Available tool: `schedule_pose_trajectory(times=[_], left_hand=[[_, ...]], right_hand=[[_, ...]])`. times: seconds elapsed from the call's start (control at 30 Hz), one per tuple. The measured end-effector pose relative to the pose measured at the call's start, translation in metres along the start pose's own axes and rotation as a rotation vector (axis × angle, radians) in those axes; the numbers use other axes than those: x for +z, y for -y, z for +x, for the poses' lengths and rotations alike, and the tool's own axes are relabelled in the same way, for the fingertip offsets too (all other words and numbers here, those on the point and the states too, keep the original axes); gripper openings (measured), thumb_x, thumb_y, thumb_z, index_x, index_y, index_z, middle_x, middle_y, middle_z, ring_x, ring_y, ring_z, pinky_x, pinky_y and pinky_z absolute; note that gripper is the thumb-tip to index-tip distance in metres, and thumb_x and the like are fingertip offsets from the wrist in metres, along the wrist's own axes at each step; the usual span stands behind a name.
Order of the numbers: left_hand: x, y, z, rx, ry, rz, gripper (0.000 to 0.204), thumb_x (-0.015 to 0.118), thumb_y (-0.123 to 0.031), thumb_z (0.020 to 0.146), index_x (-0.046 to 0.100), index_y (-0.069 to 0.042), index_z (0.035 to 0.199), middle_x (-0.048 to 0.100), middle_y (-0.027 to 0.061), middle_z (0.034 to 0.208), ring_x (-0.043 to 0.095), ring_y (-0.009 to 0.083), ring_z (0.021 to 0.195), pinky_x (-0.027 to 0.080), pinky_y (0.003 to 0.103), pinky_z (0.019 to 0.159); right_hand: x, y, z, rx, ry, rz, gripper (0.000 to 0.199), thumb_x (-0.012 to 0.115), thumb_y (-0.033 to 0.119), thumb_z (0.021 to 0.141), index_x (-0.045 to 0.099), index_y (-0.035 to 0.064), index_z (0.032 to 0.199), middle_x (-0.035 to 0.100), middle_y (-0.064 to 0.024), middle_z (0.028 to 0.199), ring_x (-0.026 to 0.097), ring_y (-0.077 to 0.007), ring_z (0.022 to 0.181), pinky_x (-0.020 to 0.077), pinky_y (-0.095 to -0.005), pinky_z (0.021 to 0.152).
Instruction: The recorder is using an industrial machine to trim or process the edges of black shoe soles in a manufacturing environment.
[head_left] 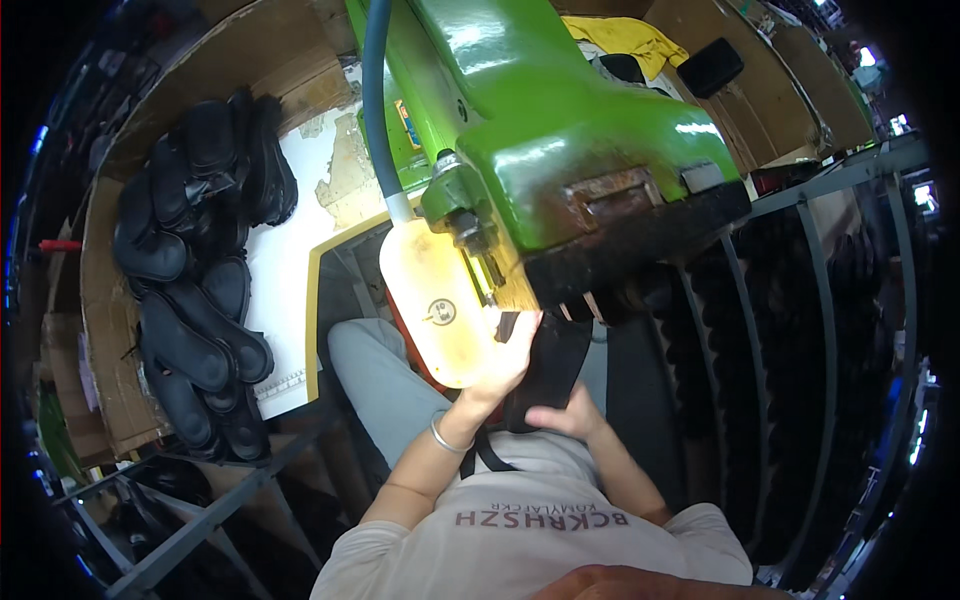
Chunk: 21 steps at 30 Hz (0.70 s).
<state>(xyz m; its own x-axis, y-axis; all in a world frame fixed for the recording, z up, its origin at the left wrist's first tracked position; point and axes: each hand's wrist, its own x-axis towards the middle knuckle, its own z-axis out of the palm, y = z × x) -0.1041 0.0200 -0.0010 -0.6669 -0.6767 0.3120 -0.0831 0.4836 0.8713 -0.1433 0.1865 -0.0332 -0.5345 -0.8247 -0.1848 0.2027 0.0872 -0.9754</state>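
Note:
Both my hands hold a long black shoe part (pixel 556 362) below the head of a green machine (pixel 560 120). My left hand (pixel 507 362) is closed at its upper left edge, close to the machine's working end, with the fingertips partly hidden. Lower down, my right hand (pixel 572 415) grips the near end, its thumb lying across the black surface and its other fingers out of sight. A lit, pale oblong lamp (pixel 430 290) hangs just left of the part and covers some of my left hand.
A cardboard box (pixel 110 390) at the left holds several black shoe parts (pixel 195 335) beside a white board (pixel 280 300). Grey metal racks (pixel 815 250) with dark items stand at the right. Behind the machine, another carton (pixel 770 90) lies near a yellow cloth (pixel 625 40).

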Motion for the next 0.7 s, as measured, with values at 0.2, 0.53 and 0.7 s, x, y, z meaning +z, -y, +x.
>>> schedule_pose_trajectory(times=[0.2, 0.53, 0.7], left_hand=[[-0.006, 0.017, -0.027, -0.349, 0.042, -0.291, 0.014, 0.067, -0.001, 0.081, 0.065, 0.004, 0.094, 0.065, 0.0040, 0.082, 0.055, 0.0044, 0.068, 0.044, 0.019, 0.061], [-0.029, 0.010, -0.024, -0.273, -0.160, -0.499, 0.030, 0.066, 0.007, 0.077, 0.058, 0.003, 0.106, 0.062, 0.0067, 0.094, 0.059, 0.0110, 0.083, 0.048, 0.024, 0.075], [-0.071, -0.001, -0.007, -0.174, -0.176, -0.382, 0.023, 0.069, -0.002, 0.074, 0.061, 0.007, 0.093, 0.065, 0.0099, 0.089, 0.061, 0.0142, 0.079, 0.049, 0.027, 0.075]], right_hand=[[-0.049, -0.021, -0.049, 0.149, -0.243, 0.296, 0.037, 0.069, 0.000, 0.071, 0.056, -0.0060, 0.106, 0.062, -0.0103, 0.105, 0.059, -0.0144, 0.093, 0.0476, -0.0276, 0.083], [-0.088, 0.080, 0.046, -0.139, -0.359, 0.214, 0.030, 0.055, 0.011, 0.082, 0.049, -0.0045, 0.107, 0.060, -0.0102, 0.082, 0.057, -0.0098, 0.051, 0.0449, -0.0178, 0.036], [-0.061, 0.090, 0.085, -0.125, -0.235, 0.284, 0.028, 0.059, 0.009, 0.083, 0.049, -0.0038, 0.105, 0.060, -0.0072, 0.079, 0.056, -0.0066, 0.051, 0.0432, -0.0161, 0.038]])
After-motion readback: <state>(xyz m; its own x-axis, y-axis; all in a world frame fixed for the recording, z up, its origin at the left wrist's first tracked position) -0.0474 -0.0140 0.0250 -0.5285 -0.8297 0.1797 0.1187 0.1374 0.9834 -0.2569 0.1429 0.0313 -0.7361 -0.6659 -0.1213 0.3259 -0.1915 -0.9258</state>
